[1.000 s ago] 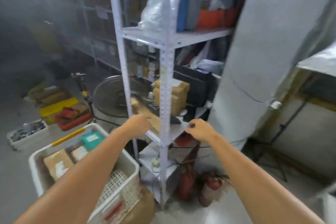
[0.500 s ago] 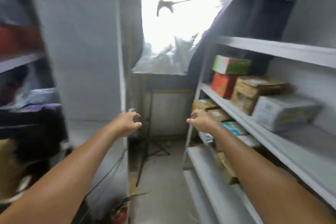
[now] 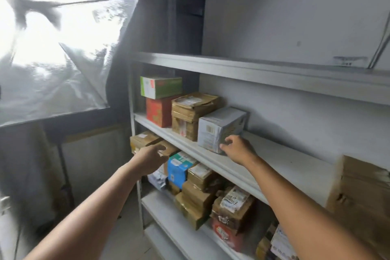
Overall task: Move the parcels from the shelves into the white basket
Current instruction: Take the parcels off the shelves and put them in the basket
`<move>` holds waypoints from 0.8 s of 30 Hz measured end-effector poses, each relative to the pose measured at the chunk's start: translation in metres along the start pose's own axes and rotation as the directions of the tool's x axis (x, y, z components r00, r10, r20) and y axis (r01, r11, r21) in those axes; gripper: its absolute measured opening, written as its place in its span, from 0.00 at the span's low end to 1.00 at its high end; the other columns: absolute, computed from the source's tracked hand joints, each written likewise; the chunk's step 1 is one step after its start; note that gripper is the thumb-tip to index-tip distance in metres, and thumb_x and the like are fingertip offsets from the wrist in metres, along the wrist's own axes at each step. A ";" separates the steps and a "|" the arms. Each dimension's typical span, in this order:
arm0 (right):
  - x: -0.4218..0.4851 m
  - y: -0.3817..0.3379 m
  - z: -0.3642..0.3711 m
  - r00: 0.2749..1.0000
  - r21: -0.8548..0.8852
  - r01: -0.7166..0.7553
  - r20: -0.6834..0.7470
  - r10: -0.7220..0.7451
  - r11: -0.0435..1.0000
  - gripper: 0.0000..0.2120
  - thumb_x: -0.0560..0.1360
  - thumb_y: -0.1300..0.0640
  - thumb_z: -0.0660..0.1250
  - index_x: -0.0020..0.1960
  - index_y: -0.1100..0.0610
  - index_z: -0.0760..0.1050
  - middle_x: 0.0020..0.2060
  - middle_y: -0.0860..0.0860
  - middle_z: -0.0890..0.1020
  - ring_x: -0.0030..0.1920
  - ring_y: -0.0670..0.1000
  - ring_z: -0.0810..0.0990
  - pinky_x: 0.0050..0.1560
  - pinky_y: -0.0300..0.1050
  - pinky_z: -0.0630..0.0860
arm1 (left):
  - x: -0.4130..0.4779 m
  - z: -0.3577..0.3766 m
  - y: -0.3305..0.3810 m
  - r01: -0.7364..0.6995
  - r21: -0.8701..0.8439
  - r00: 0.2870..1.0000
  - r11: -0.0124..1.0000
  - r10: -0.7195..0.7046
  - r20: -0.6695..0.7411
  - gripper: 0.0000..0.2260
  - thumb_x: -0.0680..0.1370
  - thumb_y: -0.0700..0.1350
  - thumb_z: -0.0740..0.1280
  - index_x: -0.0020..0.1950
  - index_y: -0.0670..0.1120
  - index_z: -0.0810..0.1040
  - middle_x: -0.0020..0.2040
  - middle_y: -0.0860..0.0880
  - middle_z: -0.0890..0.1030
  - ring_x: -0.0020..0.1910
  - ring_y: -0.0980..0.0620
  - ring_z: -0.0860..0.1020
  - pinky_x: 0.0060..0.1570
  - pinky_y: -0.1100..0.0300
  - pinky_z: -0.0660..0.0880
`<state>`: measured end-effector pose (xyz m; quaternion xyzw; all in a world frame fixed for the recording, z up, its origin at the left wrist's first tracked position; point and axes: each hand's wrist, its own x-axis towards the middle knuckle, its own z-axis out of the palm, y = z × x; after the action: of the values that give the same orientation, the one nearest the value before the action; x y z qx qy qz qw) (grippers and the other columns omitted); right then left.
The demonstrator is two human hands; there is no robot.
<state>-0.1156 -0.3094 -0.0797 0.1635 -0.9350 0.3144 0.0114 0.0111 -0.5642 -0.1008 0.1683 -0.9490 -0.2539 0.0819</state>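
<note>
- Contact is being made with the white box by the right hand: its fingers are being curled round the near lower corner, so a grip is being started rather than completed.
- That box is sitting on the middle shelf, touching the brown parcel on its left, with bare board on its right.
- Nothing is being held by the left hand; it is being hovered with loosely curled fingers in front of the lower shelf, apart from the white box.
- For a sound lift, the box is probably best slid toward the shelf lip first, with the left hand being brought up to its other side, since one corner alone is judged a weak hold on so bulky a thing.
- Care is being called for beside the brown parcel, which could be dragged along.
- The white basket is not being shown, so the carry is being left wholly ahead.
- Five parcels are being counted on the middle shelf: one green box lying on one red box, one brown parcel, one white box, and one carton at the right edge.
- On the lower shelf, one blue box and one silver pouch are being made out among roughly eight brown or labelled parcels; the exact number cannot be told, as they are being hidden by one another.
</note>
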 end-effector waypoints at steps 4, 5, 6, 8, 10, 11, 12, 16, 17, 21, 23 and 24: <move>0.033 0.021 -0.011 0.995 0.092 -0.055 -0.078 0.063 0.994 0.19 0.75 0.44 0.66 0.62 0.53 0.76 0.59 0.53 0.80 0.58 0.57 0.78 0.52 0.45 0.73 | 0.044 0.021 0.035 -0.009 -0.126 1.000 0.992 0.011 0.014 0.18 0.77 0.52 0.66 0.66 0.53 0.74 0.50 0.50 0.83 0.44 0.50 0.80 0.40 0.59 0.75; 0.041 0.024 -0.012 0.992 0.131 -0.068 -0.093 0.081 0.989 0.19 0.75 0.45 0.66 0.61 0.53 0.76 0.58 0.53 0.81 0.57 0.57 0.78 0.53 0.47 0.75 | 0.054 0.025 0.041 -0.020 -0.132 1.000 0.991 0.023 0.021 0.18 0.77 0.52 0.66 0.67 0.52 0.73 0.50 0.49 0.84 0.46 0.50 0.80 0.45 0.57 0.77; 0.048 0.025 -0.011 0.989 0.175 -0.082 -0.104 0.101 0.981 0.18 0.75 0.45 0.67 0.61 0.54 0.76 0.58 0.54 0.81 0.56 0.57 0.79 0.54 0.51 0.78 | 0.065 0.029 0.046 -0.037 -0.128 0.999 0.991 0.041 0.029 0.19 0.78 0.52 0.66 0.68 0.51 0.72 0.49 0.49 0.84 0.49 0.50 0.80 0.50 0.55 0.77; 0.064 0.025 -0.007 0.983 0.251 -0.112 -0.111 0.144 0.962 0.20 0.75 0.46 0.67 0.62 0.54 0.75 0.59 0.54 0.80 0.57 0.57 0.78 0.55 0.57 0.79 | 0.085 0.035 0.054 -0.063 -0.155 0.997 0.986 0.070 0.038 0.20 0.78 0.50 0.65 0.70 0.48 0.70 0.51 0.46 0.84 0.52 0.48 0.80 0.55 0.52 0.76; 0.081 0.022 -0.002 0.977 0.317 -0.136 -0.116 0.180 0.939 0.23 0.75 0.45 0.67 0.66 0.55 0.73 0.62 0.55 0.78 0.60 0.57 0.77 0.57 0.58 0.78 | 0.107 0.040 0.058 -0.075 -0.213 0.995 0.974 0.088 0.050 0.21 0.79 0.50 0.65 0.71 0.47 0.68 0.56 0.44 0.82 0.54 0.47 0.79 0.55 0.52 0.76; 0.090 0.020 0.002 0.973 0.350 -0.143 -0.123 0.197 0.926 0.25 0.75 0.45 0.67 0.67 0.55 0.72 0.62 0.55 0.77 0.61 0.57 0.77 0.58 0.58 0.77 | 0.118 0.042 0.058 -0.084 -0.239 0.994 0.967 0.099 0.052 0.21 0.79 0.49 0.65 0.71 0.47 0.68 0.58 0.45 0.81 0.55 0.47 0.79 0.54 0.54 0.76; 0.098 0.018 0.005 0.967 0.383 -0.153 -0.132 0.218 0.911 0.25 0.75 0.44 0.67 0.68 0.55 0.71 0.63 0.54 0.77 0.61 0.56 0.76 0.58 0.58 0.77 | 0.130 0.045 0.057 -0.094 -0.267 0.992 0.959 0.112 0.052 0.21 0.79 0.50 0.65 0.70 0.47 0.68 0.58 0.45 0.80 0.55 0.48 0.78 0.50 0.56 0.76; 0.127 0.010 0.024 0.932 0.509 -0.223 -0.140 0.336 0.831 0.23 0.75 0.43 0.66 0.65 0.54 0.72 0.57 0.52 0.77 0.56 0.54 0.76 0.58 0.56 0.77 | 0.173 0.061 0.051 -0.099 -0.480 0.979 0.872 0.171 0.108 0.19 0.79 0.51 0.65 0.68 0.46 0.71 0.53 0.47 0.81 0.52 0.49 0.79 0.54 0.51 0.76; 0.134 0.009 0.029 0.925 0.550 -0.230 -0.134 0.357 0.803 0.20 0.75 0.44 0.66 0.62 0.54 0.73 0.56 0.51 0.79 0.54 0.54 0.77 0.57 0.55 0.77 | 0.182 0.066 0.051 -0.114 -0.519 0.973 0.847 0.201 0.115 0.17 0.79 0.50 0.65 0.65 0.45 0.73 0.53 0.45 0.81 0.52 0.48 0.79 0.56 0.49 0.76; 0.155 0.001 0.047 0.899 0.761 -0.265 -0.028 0.438 0.593 0.14 0.75 0.47 0.67 0.57 0.52 0.75 0.51 0.53 0.83 0.49 0.55 0.81 0.45 0.49 0.78 | 0.209 0.083 0.057 -0.138 -0.607 0.957 0.783 0.264 0.122 0.11 0.79 0.55 0.62 0.46 0.48 0.74 0.39 0.51 0.76 0.40 0.53 0.74 0.38 0.59 0.71; 0.159 -0.002 0.052 0.887 0.824 -0.256 -0.008 0.462 0.505 0.11 0.75 0.49 0.68 0.55 0.52 0.75 0.49 0.53 0.83 0.47 0.55 0.82 0.43 0.50 0.78 | 0.217 0.087 0.060 -0.116 -0.655 0.954 0.747 0.267 0.135 0.15 0.78 0.60 0.62 0.46 0.48 0.73 0.39 0.52 0.74 0.39 0.54 0.74 0.35 0.61 0.68; 0.161 -0.003 0.053 0.884 0.838 -0.249 -0.008 0.468 0.485 0.10 0.75 0.50 0.68 0.54 0.52 0.75 0.48 0.53 0.84 0.46 0.56 0.83 0.44 0.52 0.79 | 0.221 0.087 0.060 -0.090 -0.685 0.951 0.723 0.268 0.157 0.17 0.78 0.61 0.61 0.49 0.47 0.74 0.42 0.52 0.75 0.41 0.54 0.75 0.36 0.62 0.68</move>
<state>-0.2626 -0.3908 -0.1003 -0.0889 -0.6859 0.7219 -0.0210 -0.2319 -0.5550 -0.1294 0.0018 -0.8081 -0.5874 0.0435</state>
